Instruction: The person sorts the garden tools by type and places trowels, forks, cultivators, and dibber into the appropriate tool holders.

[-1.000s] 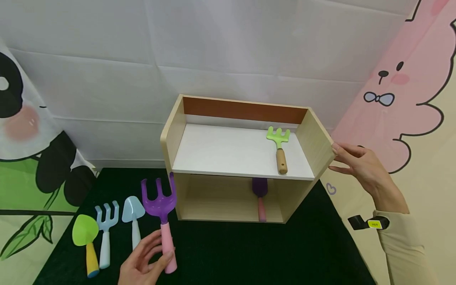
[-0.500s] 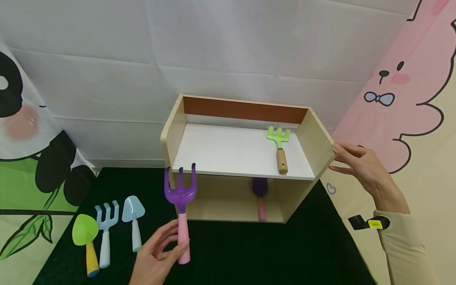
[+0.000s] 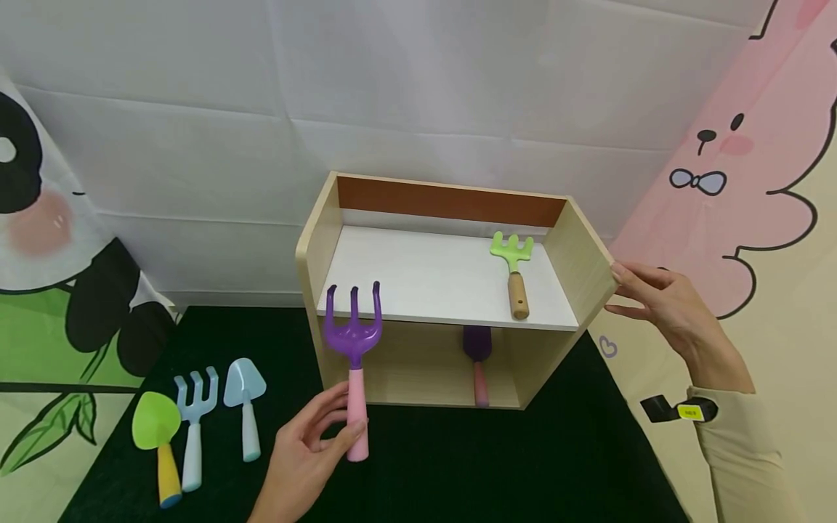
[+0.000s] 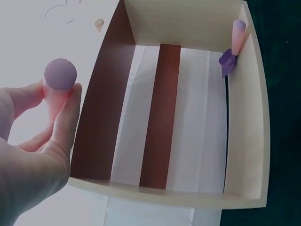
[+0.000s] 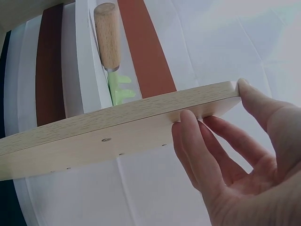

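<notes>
My left hand (image 3: 307, 454) pinches the pink handle of a purple three-pronged garden hand fork (image 3: 354, 335). The fork is prongs-up before the left part of a two-tier wooden shelf (image 3: 418, 280), its tips overlapping the white upper board in the head view. From the left wrist, the handle's round end (image 4: 60, 74) shows between thumb and fingers. My right hand (image 3: 663, 305) holds the shelf's right side panel (image 5: 117, 115), thumb at the front edge and fingertips against the outer face. A green hand fork (image 3: 513, 269) lies on the upper board; a purple trowel (image 3: 479, 356) stands below.
On the dark green cloth (image 3: 458, 472) at left lie a lime-green trowel (image 3: 157, 428) with a yellow handle, a light blue hand fork (image 3: 194, 421) and a light blue trowel (image 3: 246, 399). A white cloth backdrop (image 3: 425, 80) hangs behind the shelf.
My left hand has carried the purple hand fork right and upward, from beside the light blue trowel to in front of the shelf. The right hand stays on the side panel.
</notes>
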A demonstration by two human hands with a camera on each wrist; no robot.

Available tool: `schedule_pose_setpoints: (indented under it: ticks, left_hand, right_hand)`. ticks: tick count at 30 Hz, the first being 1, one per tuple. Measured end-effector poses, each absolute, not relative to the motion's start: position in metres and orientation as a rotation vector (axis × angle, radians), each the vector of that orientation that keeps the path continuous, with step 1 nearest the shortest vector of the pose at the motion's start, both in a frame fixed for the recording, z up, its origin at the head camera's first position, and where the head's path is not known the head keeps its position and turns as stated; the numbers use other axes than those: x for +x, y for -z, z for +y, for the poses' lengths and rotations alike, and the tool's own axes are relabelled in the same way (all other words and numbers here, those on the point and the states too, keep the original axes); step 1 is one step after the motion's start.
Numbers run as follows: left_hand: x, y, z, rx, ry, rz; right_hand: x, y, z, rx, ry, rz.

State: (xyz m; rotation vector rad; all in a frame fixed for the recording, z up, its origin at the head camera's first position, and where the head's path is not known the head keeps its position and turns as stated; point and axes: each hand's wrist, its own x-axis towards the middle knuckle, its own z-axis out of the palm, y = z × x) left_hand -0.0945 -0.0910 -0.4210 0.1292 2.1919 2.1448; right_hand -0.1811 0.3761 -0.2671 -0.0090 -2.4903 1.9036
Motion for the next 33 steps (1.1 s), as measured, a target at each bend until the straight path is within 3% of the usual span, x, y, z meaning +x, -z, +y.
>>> schedule_pose_setpoints:
  ticks: [15,33]
  left_hand:
    - [-0.119,0.407,-0.074,0.427,-2.200,2.159]
    - [-0.148,0.385,-0.047,0.565,-2.208,2.166]
  right_hand:
    - [-0.182,0.268,0.376,-0.013,-1.979,-2.425]
    - [-0.181,0.267,0.375,-0.032,-1.949,-2.453]
